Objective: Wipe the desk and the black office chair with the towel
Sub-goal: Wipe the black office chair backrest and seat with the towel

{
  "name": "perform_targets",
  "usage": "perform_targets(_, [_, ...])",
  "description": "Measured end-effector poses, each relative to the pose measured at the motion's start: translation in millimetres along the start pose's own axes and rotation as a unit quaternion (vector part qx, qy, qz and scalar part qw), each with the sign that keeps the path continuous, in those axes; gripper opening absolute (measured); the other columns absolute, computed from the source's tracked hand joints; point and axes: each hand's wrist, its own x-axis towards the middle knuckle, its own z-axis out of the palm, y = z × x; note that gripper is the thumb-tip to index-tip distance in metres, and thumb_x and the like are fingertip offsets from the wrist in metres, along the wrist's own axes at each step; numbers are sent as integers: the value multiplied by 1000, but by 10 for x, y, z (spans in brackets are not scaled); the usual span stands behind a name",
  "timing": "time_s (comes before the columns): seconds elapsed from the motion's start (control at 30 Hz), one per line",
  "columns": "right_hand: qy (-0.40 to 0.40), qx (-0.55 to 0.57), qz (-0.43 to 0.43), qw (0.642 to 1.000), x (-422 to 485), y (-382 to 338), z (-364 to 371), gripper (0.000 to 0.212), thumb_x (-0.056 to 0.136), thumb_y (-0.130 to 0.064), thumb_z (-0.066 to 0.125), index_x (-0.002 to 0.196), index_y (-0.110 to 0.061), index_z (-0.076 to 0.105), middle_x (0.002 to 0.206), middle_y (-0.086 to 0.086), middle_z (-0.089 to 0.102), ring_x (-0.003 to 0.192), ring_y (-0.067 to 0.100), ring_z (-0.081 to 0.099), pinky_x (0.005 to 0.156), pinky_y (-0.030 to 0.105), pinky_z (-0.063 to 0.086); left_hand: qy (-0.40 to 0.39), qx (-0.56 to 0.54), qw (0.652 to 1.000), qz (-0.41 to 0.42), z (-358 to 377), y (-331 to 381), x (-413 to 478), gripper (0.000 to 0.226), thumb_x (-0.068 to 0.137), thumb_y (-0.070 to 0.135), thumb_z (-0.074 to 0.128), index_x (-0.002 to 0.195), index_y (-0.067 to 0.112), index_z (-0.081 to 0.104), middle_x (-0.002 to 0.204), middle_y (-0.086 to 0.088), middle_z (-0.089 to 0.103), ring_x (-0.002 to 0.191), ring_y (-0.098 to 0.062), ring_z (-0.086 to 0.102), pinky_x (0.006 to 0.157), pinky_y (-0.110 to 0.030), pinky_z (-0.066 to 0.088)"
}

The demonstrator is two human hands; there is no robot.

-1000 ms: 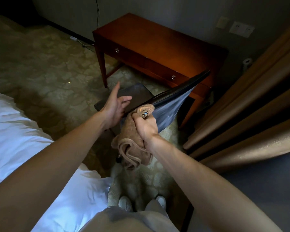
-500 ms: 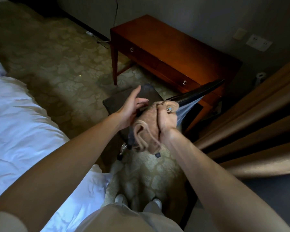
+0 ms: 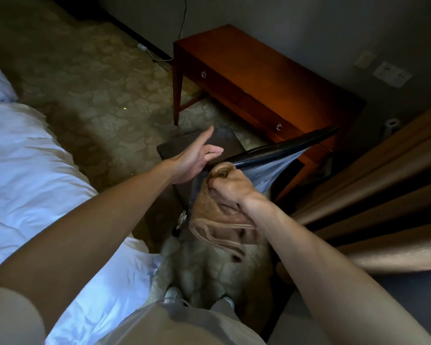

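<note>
The towel [image 3: 214,220] is kept bunched in the right hand [image 3: 230,185], fingers clamped round it and pressed against the back of the black office chair [image 3: 266,165] just beyond, while the left hand [image 3: 194,160] is held flat and spread beside it. Since the chair isn't really gripped, it could get shoved toward the worktop [image 3: 271,78] farther out. Not much is changed from a second ago: same grip, same corner being rubbed.

Slid right hand [image 3: 230,186] slightly down the black office chair [image 3: 271,168] back from its top edge; dropped towel [image 3: 214,220] bulk from left of fist to under wrist.
</note>
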Motion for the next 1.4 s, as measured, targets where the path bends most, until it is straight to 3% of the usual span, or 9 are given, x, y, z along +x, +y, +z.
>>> perform_targets(0.13, [92,-211,-16,973,-177,109,-109,44,92,-48,62,123,-17,63,125,10,67,120,33,62,97,39,47,-5,2,1000,15,-19,12,23,116,75,93,31,157,12,37,168,-11,27,159,-21,8,127,-46,-3])
perform_targets(0.23, [135,-179,-12,974,-200,209,-187,46,90,-51,60,121,-18,66,122,11,69,116,36,64,98,42,50,12,2,1000,21,-15,-13,28,107,82,90,27,155,13,42,167,-11,31,158,-21,12,128,-46,-1])
perform_targets(0.37, [126,-97,-4,987,-158,133,-142,52,91,-52,59,130,-17,63,131,13,65,126,37,58,104,42,45,-10,36,999,10,75,-11,21,116,74,97,27,157,17,40,170,-7,24,158,-17,12,128,-48,-5])
perform_targets(0.47, [128,-69,-22,989,-128,40,76,53,94,-48,59,134,-13,59,134,16,63,128,38,56,104,41,44,-10,32,999,-8,140,19,8,121,66,101,29,154,20,44,165,-8,35,154,-23,27,127,-54,5])
perform_targets(0.7, [72,-105,-76,989,-44,-84,441,42,95,-44,58,127,-16,58,122,12,67,116,37,63,95,43,48,30,-39,999,-7,77,-29,-38,125,60,102,38,152,17,48,161,-8,41,154,-23,29,128,-50,9])
perform_targets(0.8, [84,-170,-97,977,-28,-43,383,41,95,-46,59,122,-15,61,118,11,69,112,36,64,94,43,49,66,-81,994,-6,11,-70,-49,121,60,97,38,150,18,50,161,-8,42,153,-29,29,126,-54,15])
perform_targets(1.0, [171,-285,-194,923,-124,169,344,38,95,-46,57,115,-15,61,106,9,73,100,35,70,82,39,51,108,-73,991,25,-78,-152,-7,94,88,86,21,143,20,58,158,-7,47,157,-28,19,125,-55,2])
perform_targets(1.1, [199,-283,-205,916,-127,243,335,38,94,-44,57,119,-15,57,104,9,74,97,36,71,79,39,53,107,-77,991,28,-50,-136,20,90,92,83,19,143,20,58,156,-6,50,157,-28,18,124,-55,1])
perform_targets(1.4, [78,-189,-162,965,56,256,356,34,92,-43,58,118,-21,59,110,8,71,106,37,65,88,45,52,100,-29,994,28,58,-87,-5,89,77,92,31,124,28,71,132,-5,70,144,-24,43,127,-53,8])
